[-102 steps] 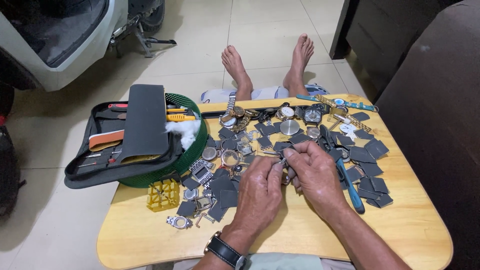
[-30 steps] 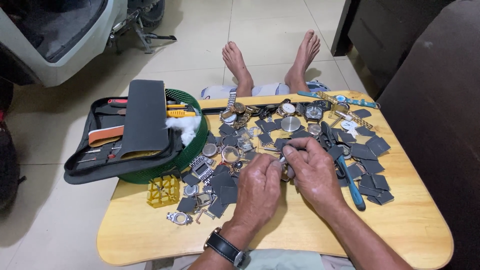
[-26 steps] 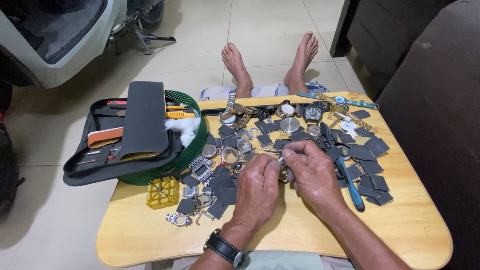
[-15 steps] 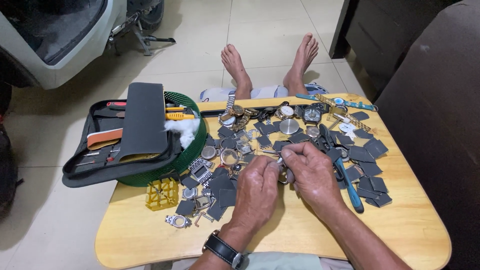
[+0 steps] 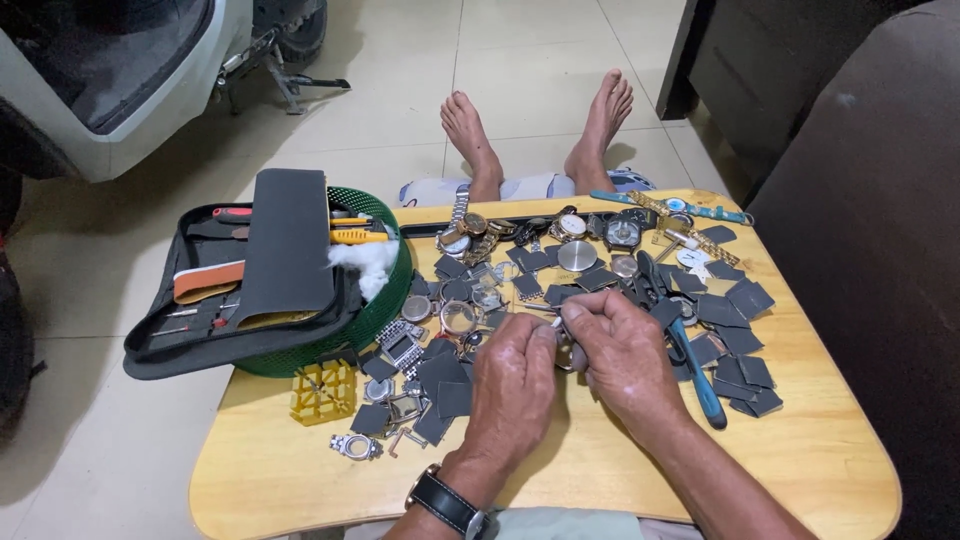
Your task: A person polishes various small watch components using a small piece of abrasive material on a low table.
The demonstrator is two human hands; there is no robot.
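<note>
head view: wooden counter [image 5: 800, 470], with an open black tool case [image 5: 250, 300] at its left end. mid-counter, left hand [image 5: 515, 375] and right hand [image 5: 625, 350] both pinch a small metal watch part [image 5: 566, 352], blue-handled pliers [image 5: 695, 375] beside the right hand.
</note>
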